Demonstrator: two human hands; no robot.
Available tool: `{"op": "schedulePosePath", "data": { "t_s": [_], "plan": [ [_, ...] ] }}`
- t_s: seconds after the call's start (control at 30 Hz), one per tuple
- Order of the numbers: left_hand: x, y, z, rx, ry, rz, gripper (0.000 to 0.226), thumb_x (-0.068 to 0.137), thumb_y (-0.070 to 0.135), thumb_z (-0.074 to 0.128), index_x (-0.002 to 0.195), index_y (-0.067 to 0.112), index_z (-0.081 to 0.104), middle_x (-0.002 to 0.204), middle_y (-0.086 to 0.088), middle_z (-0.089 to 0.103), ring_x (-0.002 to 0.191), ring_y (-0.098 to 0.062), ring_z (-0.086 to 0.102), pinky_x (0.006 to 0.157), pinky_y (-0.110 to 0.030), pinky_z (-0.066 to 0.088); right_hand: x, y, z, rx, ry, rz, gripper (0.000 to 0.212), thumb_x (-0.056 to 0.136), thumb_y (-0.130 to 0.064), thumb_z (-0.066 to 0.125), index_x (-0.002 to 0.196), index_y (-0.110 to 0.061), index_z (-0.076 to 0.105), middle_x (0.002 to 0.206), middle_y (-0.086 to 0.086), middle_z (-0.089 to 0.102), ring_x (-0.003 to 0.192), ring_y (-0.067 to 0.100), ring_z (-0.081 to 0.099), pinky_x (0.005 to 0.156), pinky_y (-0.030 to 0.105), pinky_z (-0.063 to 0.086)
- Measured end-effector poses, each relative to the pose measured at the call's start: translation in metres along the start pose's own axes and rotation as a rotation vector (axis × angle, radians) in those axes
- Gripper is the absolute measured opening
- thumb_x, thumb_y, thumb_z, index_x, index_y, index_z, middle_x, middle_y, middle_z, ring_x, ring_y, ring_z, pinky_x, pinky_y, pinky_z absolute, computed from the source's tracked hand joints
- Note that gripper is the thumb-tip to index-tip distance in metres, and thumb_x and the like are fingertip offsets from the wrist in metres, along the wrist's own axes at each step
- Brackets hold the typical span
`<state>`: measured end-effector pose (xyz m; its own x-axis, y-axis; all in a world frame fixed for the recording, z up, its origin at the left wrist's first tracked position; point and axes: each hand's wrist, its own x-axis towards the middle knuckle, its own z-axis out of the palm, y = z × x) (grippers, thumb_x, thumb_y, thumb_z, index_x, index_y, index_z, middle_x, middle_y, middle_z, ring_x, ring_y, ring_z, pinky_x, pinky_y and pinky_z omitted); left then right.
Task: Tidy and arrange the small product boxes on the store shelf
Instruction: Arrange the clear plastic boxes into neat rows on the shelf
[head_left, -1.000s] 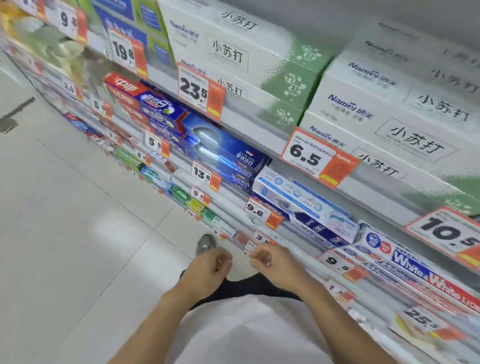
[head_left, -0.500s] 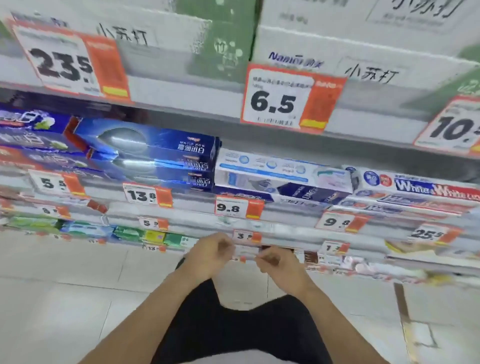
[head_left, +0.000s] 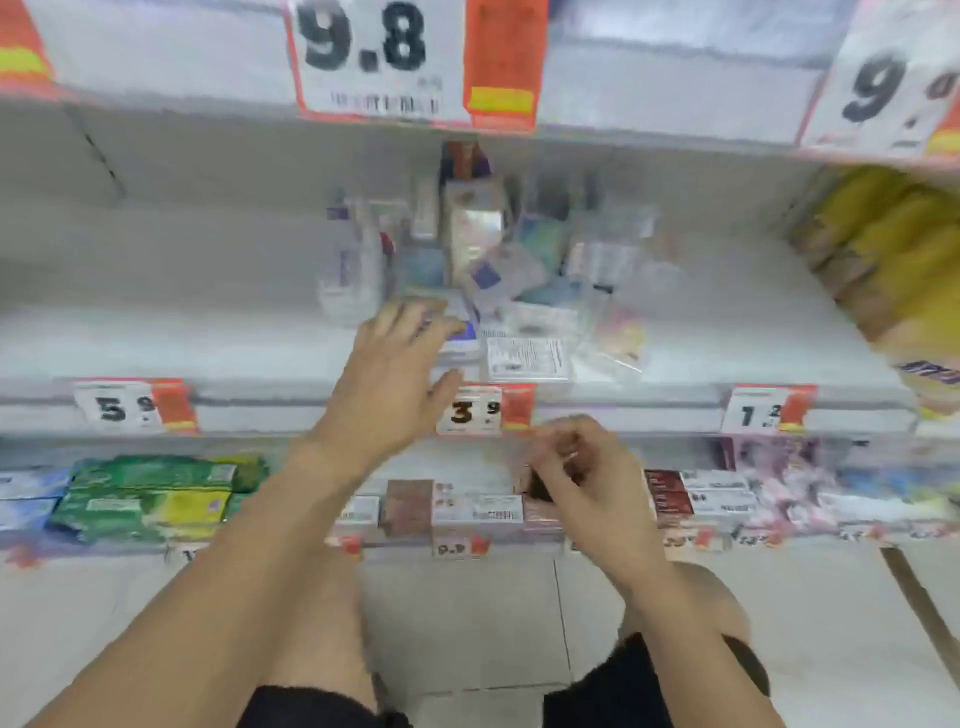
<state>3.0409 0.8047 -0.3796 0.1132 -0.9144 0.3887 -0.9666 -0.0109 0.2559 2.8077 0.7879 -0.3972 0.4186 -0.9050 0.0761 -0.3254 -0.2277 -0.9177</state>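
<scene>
Small product boxes (head_left: 488, 270) are seen in the head view as a jumbled, leaning cluster at the middle of the white shelf (head_left: 156, 343); nothing is judged tidied yet. The left hand (head_left: 387, 376) is spread flat, reaching at the pile's front edge. The right hand (head_left: 582, 467) is curled; whether anything is pinched cannot be told. Half a second earlier, both hands were held together below higher toothpaste shelves.

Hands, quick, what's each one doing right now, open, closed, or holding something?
Left hand: open, fingers spread, reaching toward the jumbled small boxes on the shelf.
Right hand: fingers curled; whether it holds anything cannot be told through the blur.
</scene>
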Motion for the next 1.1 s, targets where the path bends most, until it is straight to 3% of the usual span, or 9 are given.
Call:
{"op": "schedulePosePath", "data": {
  "t_s": [0.1, 0.27, 0.4, 0.57, 0.77, 0.87, 0.97, 1.1],
  "plan": [
    [-0.005, -0.011, -0.009, 0.028, -0.059, 0.048, 0.054, 0.078, 0.040, 0.062, 0.128, 0.021, 0.054, 0.134, -0.008, 0.051, 0.124, -0.032, 0.043, 0.100, -0.047, 0.040, -0.025, 0.010, 0.006, 0.010, -0.008, 0.063, 0.008, 0.090, -0.023, 0.068, 0.094, -0.030, 0.067, 0.082, -0.001, 0.072, 0.077, 0.023, 0.069, 0.074, 0.046, 0.057],
    [-0.006, -0.016, -0.013, -0.070, -0.065, 0.021, 0.063, 0.082, 0.036, 0.068, 0.139, 0.016, 0.047, 0.141, -0.005, 0.047, 0.131, -0.027, 0.040, 0.106, -0.045, 0.038, 0.012, -0.024, 0.013, -0.056, 0.069, -0.101, 0.013, 0.089, -0.005, 0.066, 0.095, -0.017, 0.067, 0.090, 0.001, 0.070, 0.076, 0.007, 0.061, 0.068, 0.015, 0.048],
    [-0.008, -0.022, -0.006, -0.178, -0.013, -0.033, 0.059, 0.080, 0.037, 0.071, 0.133, 0.018, 0.054, 0.138, -0.002, 0.050, 0.130, -0.022, 0.040, 0.107, -0.040, 0.038, 0.047, -0.044, 0.018, -0.240, 0.060, -0.267, 0.016, 0.087, -0.010, 0.067, 0.102, -0.016, 0.065, 0.101, 0.000, 0.063, 0.089, 0.005, 0.059, 0.072, 0.008, 0.045],
    [-0.001, -0.024, -0.008, -0.285, 0.023, -0.118, 0.056, 0.068, 0.034, 0.085, 0.119, 0.022, 0.064, 0.123, 0.007, 0.054, 0.119, -0.012, 0.039, 0.095, -0.019, 0.029, 0.085, -0.043, 0.010, -0.336, 0.119, -0.343, 0.023, 0.087, -0.015, 0.068, 0.108, -0.023, 0.063, 0.115, -0.002, 0.054, 0.100, 0.006, 0.055, 0.093, 0.028, 0.049],
    [0.007, -0.021, -0.011, -0.342, 0.153, -0.214, 0.027, 0.074, 0.022, 0.082, 0.100, 0.021, 0.074, 0.105, 0.010, 0.064, 0.104, -0.012, 0.055, 0.091, -0.022, 0.040, 0.119, -0.022, 0.004, -0.346, 0.196, -0.405, 0.043, 0.081, -0.024, 0.069, 0.122, -0.023, 0.059, 0.130, 0.005, 0.044, 0.126, 0.020, 0.044, 0.106, 0.035, 0.043],
    [0.012, -0.015, -0.014, -0.421, 0.293, -0.299, 0.019, 0.086, 0.022, 0.071, 0.105, 0.021, 0.072, 0.105, 0.009, 0.067, 0.094, -0.006, 0.060, 0.084, -0.018, 0.047, 0.135, -0.021, 0.005, -0.411, 0.246, -0.415, 0.054, 0.078, -0.038, 0.069, 0.129, -0.027, 0.057, 0.134, 0.009, 0.044, 0.124, 0.024, 0.039, 0.106, 0.041, 0.039],
    [0.013, -0.011, -0.018, -0.534, 0.419, -0.393, 0.018, 0.092, 0.024, 0.062, 0.109, 0.021, 0.070, 0.100, 0.012, 0.070, 0.085, 0.000, 0.064, 0.074, -0.010, 0.049, 0.146, -0.016, 0.009, -0.693, 0.230, -0.423, 0.063, 0.077, -0.057, 0.067, 0.136, -0.038, 0.051, 0.141, 0.008, 0.045, 0.129, 0.028, 0.038, 0.103, 0.047, 0.031],
    [0.010, -0.003, -0.022, -0.656, 0.532, -0.446, 0.014, 0.096, 0.023, 0.057, 0.105, 0.024, 0.067, 0.093, 0.018, 0.069, 0.084, 0.005, 0.065, 0.068, -0.004, 0.046, 0.156, -0.003, 0.019, -0.793, 0.241, -0.455, 0.058, 0.076, -0.065, 0.062, 0.125, -0.035, 0.061, 0.122, 0.000, 0.065, 0.120, 0.027, 0.053, 0.100, 0.045, 0.025]
  ]
}}
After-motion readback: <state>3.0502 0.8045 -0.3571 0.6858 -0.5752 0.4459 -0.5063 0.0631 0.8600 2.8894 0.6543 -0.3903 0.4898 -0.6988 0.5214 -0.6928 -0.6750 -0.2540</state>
